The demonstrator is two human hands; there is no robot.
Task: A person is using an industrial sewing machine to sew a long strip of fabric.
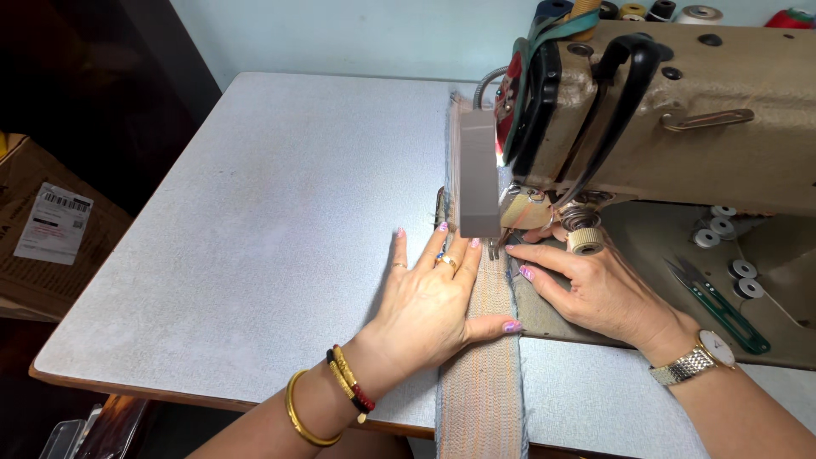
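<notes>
Where the strip (481,374) lies, both hands' fingers (442,255) flat.

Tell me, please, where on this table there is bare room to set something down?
The table is bare from its left edge to the left hand and strip. Around the machine it is crowded: right hand, snips, bobbins.

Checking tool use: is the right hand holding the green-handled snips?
No. The snips lie untouched on the machine bed, while the right hand rests by the fabric strip.
</notes>
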